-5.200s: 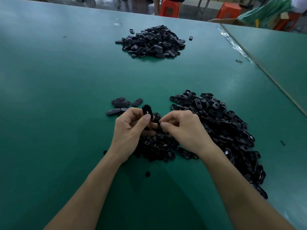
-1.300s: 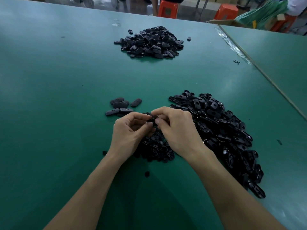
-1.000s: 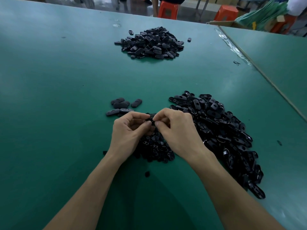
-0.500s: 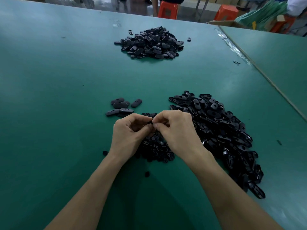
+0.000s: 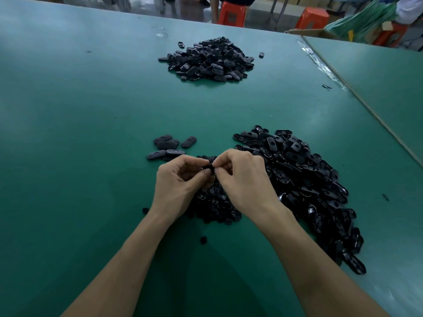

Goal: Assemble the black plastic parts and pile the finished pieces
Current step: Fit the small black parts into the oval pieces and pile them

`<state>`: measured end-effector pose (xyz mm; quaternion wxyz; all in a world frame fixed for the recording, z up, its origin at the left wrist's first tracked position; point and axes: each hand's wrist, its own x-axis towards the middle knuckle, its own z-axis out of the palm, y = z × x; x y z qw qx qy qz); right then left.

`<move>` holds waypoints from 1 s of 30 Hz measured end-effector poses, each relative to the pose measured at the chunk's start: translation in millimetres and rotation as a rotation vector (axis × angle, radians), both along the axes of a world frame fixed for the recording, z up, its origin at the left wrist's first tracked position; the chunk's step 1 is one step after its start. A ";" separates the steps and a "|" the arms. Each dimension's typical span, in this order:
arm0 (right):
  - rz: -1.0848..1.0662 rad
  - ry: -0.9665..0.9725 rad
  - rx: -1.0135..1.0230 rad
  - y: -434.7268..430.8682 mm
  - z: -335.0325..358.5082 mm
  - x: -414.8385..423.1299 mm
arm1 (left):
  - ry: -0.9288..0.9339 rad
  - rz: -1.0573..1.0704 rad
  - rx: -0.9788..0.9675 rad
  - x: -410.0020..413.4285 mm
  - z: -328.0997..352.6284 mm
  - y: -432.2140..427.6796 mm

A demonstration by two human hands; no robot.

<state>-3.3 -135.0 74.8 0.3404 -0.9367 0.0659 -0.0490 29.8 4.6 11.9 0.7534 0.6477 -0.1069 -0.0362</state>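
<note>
Head view, looking down on a broad green tabletop (image 5: 91, 133). The left hand (image 5: 180, 181) and right hand (image 5: 242, 179) meet at mid-frame with fingertips together, over the near heaps. Both grips are closed: thumb and forefinger of each hand pinch the same small black plastic part (image 5: 208, 167), the left from its left side and the right from its right, with the other fingers curled toward the palms. The part is mostly hidden by fingertips, so its shape cannot be made out. Directly beneath the hands, a low heap of small round black plastic pieces (image 5: 215, 204) lies on the tabletop. Against its right side, a large heap of glossy black oval plastic shells (image 5: 309, 179) runs from mid-frame toward the near right. Just beyond the left hand, a small cluster of matte dark oval pieces (image 5: 168, 146) lies flat, some overlapping. Well beyond, near the far edge, is a bigger mound of matte dark oval pieces (image 5: 207, 60), with a few strays at its rim. One loose black piece (image 5: 203, 240) lies between the forearms, another loose black bit (image 5: 145, 210) by the left wrist. A second green tabletop (image 5: 389, 76) adjoins on the right. Orange plastic stools (image 5: 232, 13) stand past the far edge.
</note>
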 end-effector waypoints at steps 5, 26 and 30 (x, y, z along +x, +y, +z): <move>0.013 0.012 -0.005 1.0 1.5 -0.5 | -0.001 -0.013 0.000 0.0 0.3 0.7; 0.142 0.038 -0.091 1.1 15.9 -4.0 | -0.064 -0.019 0.149 -0.8 -2.3 -1.2; 0.090 -0.012 -0.055 1.1 10.7 -3.9 | -0.081 0.006 0.169 -2.8 -0.7 -2.5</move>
